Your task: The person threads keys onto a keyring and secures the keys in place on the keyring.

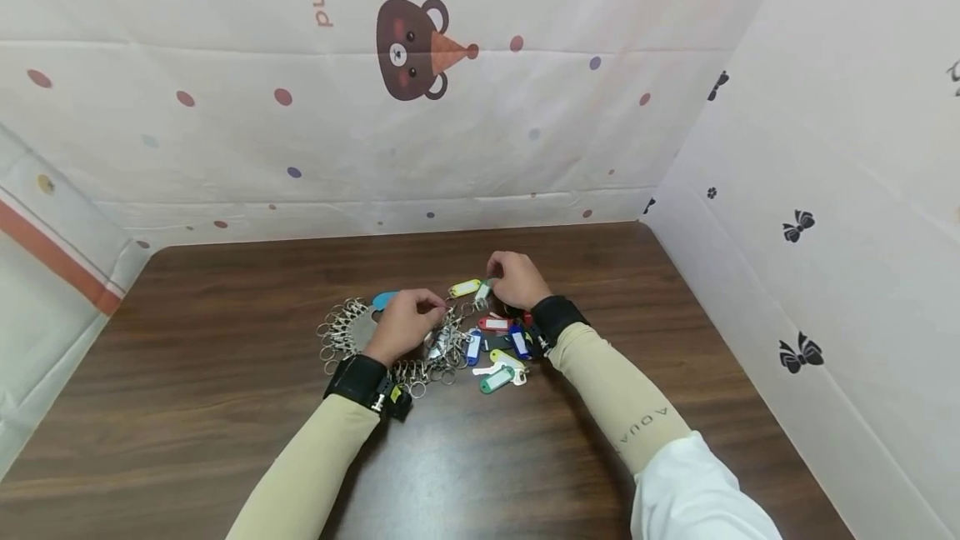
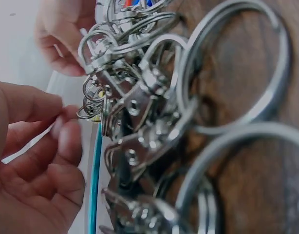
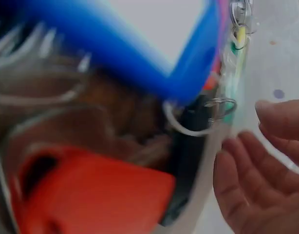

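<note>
My left hand (image 1: pixel 408 325) hovers at a pile of metal key rings and clasps (image 1: pixel 442 348). Its thumb and index fingertips meet beside small rings in the left wrist view; I cannot tell whether anything is pinched. Farther back, my right hand (image 1: pixel 519 280) is next to a green key tag (image 1: pixel 483 291) and a yellow key tag (image 1: pixel 465 287). In the right wrist view its fingers are loosely bent, with a gap to the thumb and nothing between them. A blue tag (image 3: pixel 154 48) and a red tag (image 3: pixel 96 195) look large and blurred there.
A grey round plate (image 1: pixel 363 328) fringed with rings lies left of the pile, with a blue piece (image 1: pixel 383 300) behind it. Several tags and keys, including a green tag (image 1: pixel 497 380), lie toward the front. Printed cloth walls (image 1: pixel 337 132) enclose the wooden table (image 1: pixel 225 407).
</note>
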`<act>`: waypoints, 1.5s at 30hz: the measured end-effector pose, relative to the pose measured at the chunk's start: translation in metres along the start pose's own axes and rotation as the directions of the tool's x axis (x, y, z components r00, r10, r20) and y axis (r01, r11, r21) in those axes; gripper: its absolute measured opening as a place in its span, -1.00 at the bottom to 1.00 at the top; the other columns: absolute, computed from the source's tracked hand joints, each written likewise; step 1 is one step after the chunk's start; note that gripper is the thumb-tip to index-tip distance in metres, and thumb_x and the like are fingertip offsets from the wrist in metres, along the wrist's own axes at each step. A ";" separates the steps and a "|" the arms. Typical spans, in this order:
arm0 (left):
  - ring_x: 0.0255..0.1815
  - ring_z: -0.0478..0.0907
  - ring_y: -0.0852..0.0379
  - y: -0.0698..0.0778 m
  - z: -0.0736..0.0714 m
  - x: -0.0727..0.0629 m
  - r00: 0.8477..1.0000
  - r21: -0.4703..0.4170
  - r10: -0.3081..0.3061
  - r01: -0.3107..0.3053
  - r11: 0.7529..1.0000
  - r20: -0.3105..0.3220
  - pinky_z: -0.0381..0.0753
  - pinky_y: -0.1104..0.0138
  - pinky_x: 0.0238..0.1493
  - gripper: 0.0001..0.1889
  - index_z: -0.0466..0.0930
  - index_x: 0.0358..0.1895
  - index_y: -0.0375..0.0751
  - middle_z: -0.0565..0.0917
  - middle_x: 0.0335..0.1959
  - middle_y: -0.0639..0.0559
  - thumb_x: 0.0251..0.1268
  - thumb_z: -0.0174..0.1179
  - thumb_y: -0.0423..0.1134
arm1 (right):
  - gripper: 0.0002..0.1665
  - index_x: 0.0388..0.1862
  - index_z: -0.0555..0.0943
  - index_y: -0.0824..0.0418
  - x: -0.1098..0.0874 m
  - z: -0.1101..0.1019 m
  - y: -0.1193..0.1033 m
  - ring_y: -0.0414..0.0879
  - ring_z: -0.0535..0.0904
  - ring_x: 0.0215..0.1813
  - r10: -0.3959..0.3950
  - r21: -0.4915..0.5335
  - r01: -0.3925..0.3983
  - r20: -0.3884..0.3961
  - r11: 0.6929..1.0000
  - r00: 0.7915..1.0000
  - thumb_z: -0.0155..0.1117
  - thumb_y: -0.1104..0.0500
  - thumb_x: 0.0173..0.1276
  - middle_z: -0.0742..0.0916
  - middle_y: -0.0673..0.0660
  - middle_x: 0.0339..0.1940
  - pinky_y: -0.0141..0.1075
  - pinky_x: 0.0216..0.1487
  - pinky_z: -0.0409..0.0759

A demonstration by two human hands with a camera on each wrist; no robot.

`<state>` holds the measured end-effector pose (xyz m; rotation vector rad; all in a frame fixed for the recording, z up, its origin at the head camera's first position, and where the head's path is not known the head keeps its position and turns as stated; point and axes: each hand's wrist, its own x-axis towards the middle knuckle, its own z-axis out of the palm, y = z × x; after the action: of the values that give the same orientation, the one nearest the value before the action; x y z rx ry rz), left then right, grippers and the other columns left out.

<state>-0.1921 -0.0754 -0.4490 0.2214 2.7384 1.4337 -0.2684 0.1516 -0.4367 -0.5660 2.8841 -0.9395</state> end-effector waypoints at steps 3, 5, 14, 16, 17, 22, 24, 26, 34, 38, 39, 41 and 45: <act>-0.12 0.71 -0.01 0.002 -0.001 0.000 0.999 0.012 0.008 -0.007 1.000 -0.036 0.68 0.08 -0.02 -0.84 0.78 -0.07 -0.24 0.81 -0.10 -0.12 0.48 0.25 -0.28 | -0.95 -0.18 0.69 0.22 -0.002 -0.005 -0.006 0.00 0.58 -0.20 -0.019 -0.040 0.019 0.017 0.999 1.000 0.31 0.29 0.44 0.71 0.13 -0.23 -0.17 -0.13 0.58; -0.17 0.70 0.02 0.004 -0.002 0.001 0.998 0.027 0.007 -0.005 1.000 -0.054 0.68 0.11 -0.08 -0.84 0.78 -0.08 -0.24 0.81 -0.12 -0.11 0.48 0.25 -0.27 | -0.87 -0.32 0.69 0.19 -0.005 -0.007 -0.014 -0.06 0.54 -0.33 -0.014 -0.064 0.021 0.110 0.998 0.994 0.36 0.18 0.46 0.67 0.06 -0.38 -0.24 -0.26 0.52; -0.39 0.58 0.13 0.009 -0.001 0.002 0.992 0.267 -0.058 0.027 0.963 0.109 0.58 0.23 -0.18 -0.88 0.77 -0.33 -0.15 0.73 -0.41 0.04 0.40 0.31 -0.27 | -0.64 -0.66 0.58 0.05 -0.021 0.003 -0.034 -0.23 0.43 -0.57 -0.077 -0.140 0.148 0.414 0.979 0.907 0.35 0.26 0.36 0.54 -0.12 -0.66 -0.42 -0.48 0.36; -0.38 0.57 0.13 0.009 0.000 0.001 0.992 0.264 -0.051 0.018 0.964 0.116 0.55 0.25 -0.20 -0.85 0.75 -0.39 -0.13 0.70 -0.43 0.06 0.40 0.32 -0.29 | -0.68 -0.65 0.60 0.08 -0.023 0.000 -0.031 -0.23 0.43 -0.55 -0.106 -0.104 0.158 0.387 0.982 0.916 0.27 0.36 0.27 0.55 -0.10 -0.65 -0.43 -0.46 0.37; -0.38 0.57 0.13 0.008 0.000 0.001 0.992 0.255 -0.045 0.014 0.967 0.114 0.54 0.26 -0.20 -0.84 0.75 -0.40 -0.14 0.70 -0.44 0.06 0.40 0.31 -0.30 | -0.70 -0.64 0.60 0.09 -0.023 -0.003 -0.030 -0.22 0.44 -0.54 -0.105 -0.087 0.148 0.374 0.985 0.921 0.27 0.37 0.26 0.56 -0.10 -0.63 -0.43 -0.44 0.37; -0.41 0.55 0.12 0.009 0.001 0.001 0.994 0.214 -0.050 0.028 0.976 0.095 0.50 0.28 -0.23 -0.85 0.76 -0.35 -0.18 0.69 -0.43 0.03 0.43 0.27 -0.33 | -0.81 -0.47 0.66 0.14 -0.024 -0.006 -0.026 -0.14 0.50 -0.40 -0.041 -0.060 0.064 0.321 0.996 0.946 0.37 0.27 0.39 0.62 -0.02 -0.49 -0.35 -0.32 0.43; -0.42 0.55 0.11 0.009 0.001 0.001 0.995 0.212 -0.057 0.038 0.976 0.084 0.50 0.27 -0.25 -0.85 0.74 -0.36 -0.19 0.69 -0.43 0.01 0.44 0.27 -0.33 | -0.84 -0.40 0.68 0.12 -0.025 -0.003 -0.024 -0.14 0.53 -0.35 -0.048 -0.070 0.076 0.339 0.995 0.940 0.40 0.19 0.42 0.66 -0.01 -0.42 -0.35 -0.29 0.46; -0.43 0.55 0.10 0.009 0.002 0.001 0.995 0.209 -0.064 0.048 0.977 0.071 0.50 0.27 -0.26 -0.85 0.73 -0.36 -0.21 0.69 -0.43 0.00 0.44 0.26 -0.33 | -0.84 -0.40 0.69 0.12 -0.026 0.001 -0.024 -0.16 0.55 -0.34 -0.082 -0.076 0.118 0.370 0.990 0.926 0.39 0.18 0.43 0.69 -0.01 -0.40 -0.36 -0.28 0.48; -0.42 0.58 0.11 0.011 0.005 0.002 1.000 0.179 -0.028 0.029 0.983 -0.006 0.53 0.27 -0.28 -0.89 0.75 -0.30 -0.21 0.73 -0.41 0.00 0.42 0.32 -0.28 | -0.69 -0.61 0.58 0.10 -0.028 -0.004 -0.023 -0.20 0.47 -0.48 -0.134 -0.017 0.150 0.353 0.989 0.926 0.28 0.38 0.30 0.59 -0.06 -0.58 -0.41 -0.38 0.39; -0.44 0.57 0.12 0.017 0.007 0.002 1.000 0.194 0.024 -0.022 0.981 -0.004 0.54 0.28 -0.29 -0.92 0.77 -0.27 -0.22 0.71 -0.44 0.00 0.38 0.33 -0.31 | -0.75 -0.56 0.58 0.09 -0.029 -0.014 -0.023 -0.16 0.49 -0.36 -0.140 0.043 0.133 0.306 0.990 0.942 0.31 0.32 0.30 0.60 -0.04 -0.47 -0.36 -0.25 0.45; -0.43 0.58 0.12 0.019 0.008 0.002 0.999 0.211 0.043 -0.046 0.976 0.018 0.57 0.27 -0.29 -0.93 0.78 -0.26 -0.22 0.72 -0.43 0.00 0.37 0.33 -0.32 | -0.75 -0.55 0.57 0.09 -0.029 -0.016 -0.023 -0.15 0.51 -0.32 -0.140 0.068 0.125 0.299 0.990 0.944 0.31 0.31 0.32 0.63 -0.01 -0.44 -0.34 -0.22 0.46; -0.40 0.61 0.14 0.024 0.010 0.002 0.993 0.273 0.083 -0.103 0.956 0.085 0.62 0.26 -0.25 -0.94 0.80 -0.25 -0.21 0.75 -0.40 0.02 0.34 0.35 -0.32 | -0.75 -0.54 0.56 0.10 -0.031 -0.019 -0.022 -0.12 0.56 -0.24 -0.139 0.130 0.105 0.286 0.986 0.948 0.29 0.30 0.35 0.70 0.05 -0.33 -0.32 -0.15 0.50; -0.44 0.59 0.19 0.032 0.020 0.002 0.961 0.409 0.119 -0.216 0.886 0.251 0.60 0.28 -0.34 -0.93 0.81 -0.35 -0.13 0.74 -0.46 0.10 0.30 0.38 -0.29 | -0.72 -0.54 0.49 0.16 -0.034 -0.023 -0.018 -0.08 0.66 -0.13 -0.126 0.284 0.049 0.263 0.958 0.956 0.19 0.32 0.41 0.80 0.16 -0.14 -0.32 -0.13 0.57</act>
<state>-0.1883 -0.0410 -0.4342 0.6086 2.8622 0.7380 -0.2346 0.1631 -0.4100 -0.7391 2.4448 -1.1445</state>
